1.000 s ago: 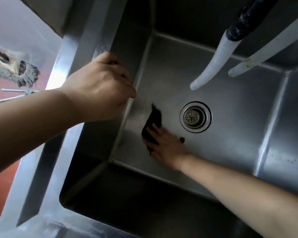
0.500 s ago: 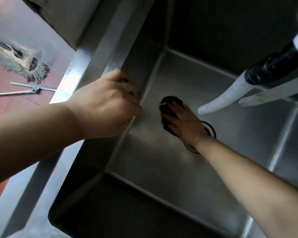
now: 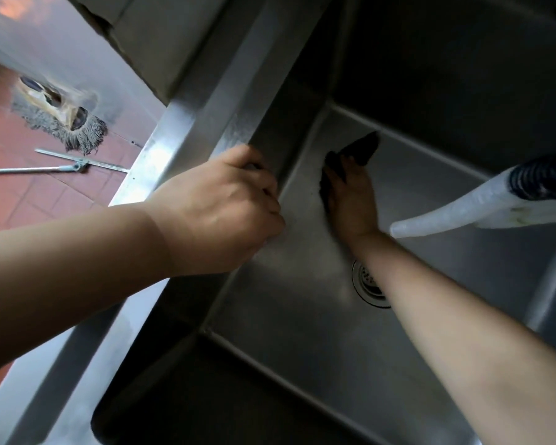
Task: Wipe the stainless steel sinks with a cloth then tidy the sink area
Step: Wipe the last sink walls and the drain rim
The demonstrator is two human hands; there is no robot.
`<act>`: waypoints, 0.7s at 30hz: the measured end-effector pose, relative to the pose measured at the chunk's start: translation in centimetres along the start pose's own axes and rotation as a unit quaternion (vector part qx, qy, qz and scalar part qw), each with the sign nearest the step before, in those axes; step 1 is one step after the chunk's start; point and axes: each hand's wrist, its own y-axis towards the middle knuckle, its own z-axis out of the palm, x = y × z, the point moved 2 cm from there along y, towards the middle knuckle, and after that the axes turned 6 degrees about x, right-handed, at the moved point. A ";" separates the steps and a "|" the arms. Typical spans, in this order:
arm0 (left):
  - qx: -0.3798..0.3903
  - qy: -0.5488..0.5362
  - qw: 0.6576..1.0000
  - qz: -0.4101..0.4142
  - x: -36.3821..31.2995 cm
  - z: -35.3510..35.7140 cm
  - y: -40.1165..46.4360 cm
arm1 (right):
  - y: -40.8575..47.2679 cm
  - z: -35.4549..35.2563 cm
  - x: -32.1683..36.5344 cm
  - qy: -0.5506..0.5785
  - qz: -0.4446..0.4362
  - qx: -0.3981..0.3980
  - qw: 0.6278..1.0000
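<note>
A mop head (image 3: 61,118) lies on red floor tiles beside the steel sink (image 3: 187,130), whose left rim the left hand (image 3: 219,207) grips with curled fingers. Inside the basin, the right hand (image 3: 350,203) presses a dark cloth (image 3: 358,149) flat near the far-left corner, fingers apparently extended. Right of it, the drain (image 3: 368,284), partly hidden by the forearm, and a white hose (image 3: 456,210)

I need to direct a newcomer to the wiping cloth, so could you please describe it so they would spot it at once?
Start at the stainless steel sink and look down to its floor, towards the far left corner beyond the round drain. There the right hand presses flat on a small cloth. It is the only dark, soft, crumpled thing on the grey metal, unlike the pale hose hanging to its right.
</note>
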 end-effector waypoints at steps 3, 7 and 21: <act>-0.005 -0.003 1.000 0.005 -0.2 -0.2 0.1 | -4.5 3.5 4.1 0.028 -0.102 0.039 0.994; 0.002 -0.005 1.000 -0.001 -0.2 -0.3 0.0 | -9.3 5.6 5.8 0.008 -0.236 0.118 0.965; 0.019 -0.009 1.000 0.008 -0.2 -0.6 0.3 | 8.6 -0.9 -0.6 -0.026 0.017 -0.011 0.999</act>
